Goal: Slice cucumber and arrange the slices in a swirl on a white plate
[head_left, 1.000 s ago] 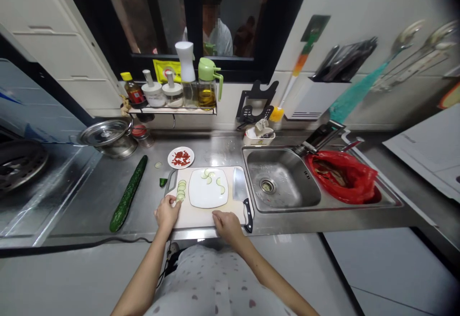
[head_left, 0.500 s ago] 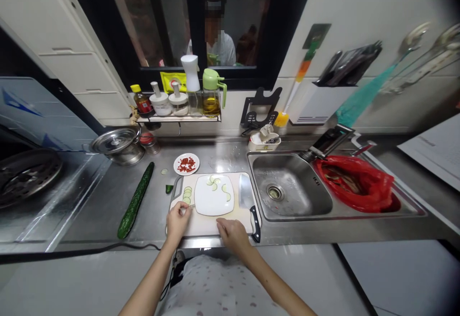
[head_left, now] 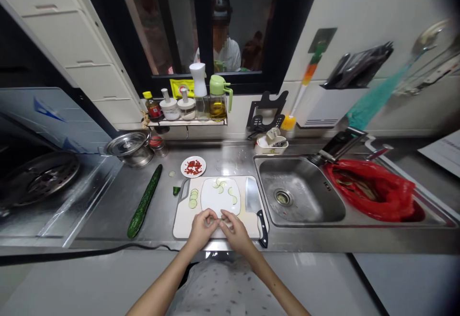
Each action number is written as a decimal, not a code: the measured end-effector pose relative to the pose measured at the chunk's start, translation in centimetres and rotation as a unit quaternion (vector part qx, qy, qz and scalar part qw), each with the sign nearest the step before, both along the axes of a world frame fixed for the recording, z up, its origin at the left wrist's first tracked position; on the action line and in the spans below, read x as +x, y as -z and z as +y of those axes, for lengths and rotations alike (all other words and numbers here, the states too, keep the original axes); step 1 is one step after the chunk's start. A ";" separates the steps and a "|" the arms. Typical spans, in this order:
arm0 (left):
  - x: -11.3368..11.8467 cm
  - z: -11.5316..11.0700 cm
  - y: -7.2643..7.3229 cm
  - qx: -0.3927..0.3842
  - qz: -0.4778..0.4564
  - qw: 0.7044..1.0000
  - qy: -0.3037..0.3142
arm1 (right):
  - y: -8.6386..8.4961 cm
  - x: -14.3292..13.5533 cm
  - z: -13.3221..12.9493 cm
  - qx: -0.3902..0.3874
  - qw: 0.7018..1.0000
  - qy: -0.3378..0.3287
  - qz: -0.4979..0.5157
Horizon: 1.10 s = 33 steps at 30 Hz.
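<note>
My left hand (head_left: 201, 227) and my right hand (head_left: 234, 230) meet at the near edge of a white square plate (head_left: 212, 202). Their fingers are pinched together on a thin cucumber slice (head_left: 222, 219), mostly hidden by the fingertips. Several pale half-moon slices (head_left: 220, 185) lie on the plate in curved pairs. The plate rests on a cutting board (head_left: 183, 227). Left of it, a short row of round cucumber slices (head_left: 193, 198) lies on the board. A kitchen knife (head_left: 253, 196) with a black handle lies along the board's right side, blade pointing away from me.
A whole cucumber (head_left: 145, 201) and a cut cucumber end (head_left: 176, 190) lie left of the board. Behind is a small plate of chopped red pieces (head_left: 193, 166). The sink (head_left: 302, 196) with a red bag (head_left: 373, 194) is at right; a lidded pot (head_left: 129, 148) stands at left.
My left hand has moved right from the row of round slices to the plate's near edge. My right hand has met it there, and both now pinch a slice.
</note>
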State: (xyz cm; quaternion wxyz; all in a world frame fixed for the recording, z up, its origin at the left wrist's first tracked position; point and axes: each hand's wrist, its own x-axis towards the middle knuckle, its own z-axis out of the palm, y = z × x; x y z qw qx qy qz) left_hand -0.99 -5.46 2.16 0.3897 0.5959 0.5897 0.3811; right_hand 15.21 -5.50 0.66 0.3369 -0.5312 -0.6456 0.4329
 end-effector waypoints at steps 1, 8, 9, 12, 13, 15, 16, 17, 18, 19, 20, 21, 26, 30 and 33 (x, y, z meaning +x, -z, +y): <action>0.2 -0.1 -0.1 -0.003 -0.002 1.000 0.006 | -0.1 -0.1 0.1 -0.020 1.000 -0.001 0.021; 0.4 -0.7 -0.1 -0.033 -0.028 0.999 0.013 | -1.3 -0.4 0.0 -0.067 0.991 -0.020 0.115; 0.4 -0.7 0.0 -0.037 -0.045 0.998 0.013 | -1.4 -0.4 0.0 -0.068 0.991 -0.016 0.111; 0.6 -0.5 0.1 -0.048 -0.100 0.994 0.009 | -1.5 -0.4 0.3 -0.066 0.994 0.010 0.090; 0.7 -0.3 0.2 -0.051 -0.117 0.992 0.007 | -1.4 -0.4 0.5 -0.064 0.994 0.019 0.084; 0.9 0.0 0.5 -0.060 -0.147 0.987 0.000 | -1.2 -0.5 0.8 -0.061 0.995 0.030 0.079; 1.0 0.1 0.6 -0.066 -0.160 0.985 -0.004 | -1.0 -0.5 1.0 -0.059 0.995 0.034 0.079; 1.0 0.3 0.8 -0.073 -0.172 0.982 -0.007 | -0.8 -0.5 1.1 -0.059 0.994 0.036 0.080; 1.0 0.3 1.0 -0.079 -0.181 0.980 -0.007 | -0.7 -0.6 1.2 -0.061 0.994 0.039 0.082; 1.0 0.4 1.1 -0.084 -0.190 0.978 -0.007 | -0.5 -0.6 1.2 -0.063 0.994 0.040 0.083; 1.0 0.4 1.2 -0.089 -0.197 0.976 -0.006 | -0.3 -0.6 1.2 -0.066 0.993 0.042 0.084; 0.9 0.4 1.4 -0.094 -0.205 0.974 -0.004 | -0.1 -0.5 1.3 -0.068 0.993 0.045 0.084; 0.5 0.1 1.7 -0.122 -0.237 0.964 -0.013 | 0.0 -0.1 1.5 -0.074 0.991 0.064 0.089; 0.3 -0.2 1.5 -0.178 -0.247 0.952 -0.008 | -0.6 -0.1 1.5 -0.074 0.989 0.066 0.107; 0.4 -0.4 1.3 -0.246 -0.283 0.927 0.000 | -0.9 -0.5 1.3 -0.073 0.990 0.041 0.109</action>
